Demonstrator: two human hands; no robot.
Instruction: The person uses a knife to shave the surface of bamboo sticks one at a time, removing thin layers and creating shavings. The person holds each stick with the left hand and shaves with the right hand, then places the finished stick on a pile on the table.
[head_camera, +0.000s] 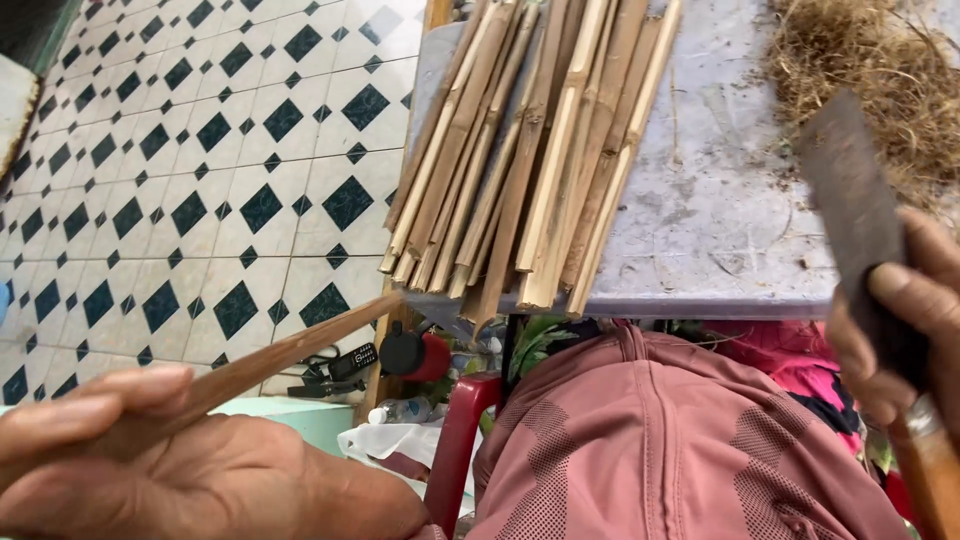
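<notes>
One bamboo strip (290, 355) is in the left hand (190, 470), right hand (900, 320) clasps a knife (855, 215); many strips (520, 150) wait on the bench (720, 200)

This looked like a small home workshop for handcraft with bamboo. A bundle of split bamboo strips (520, 150) lay on a worn, scratched grey table (720, 200), beside a heap of dry fibre shavings (880, 70). The floor (200, 150) was household tile, white with dark diamonds. Under the table stood a red plastic chair (455, 430) and odd clutter.
</notes>
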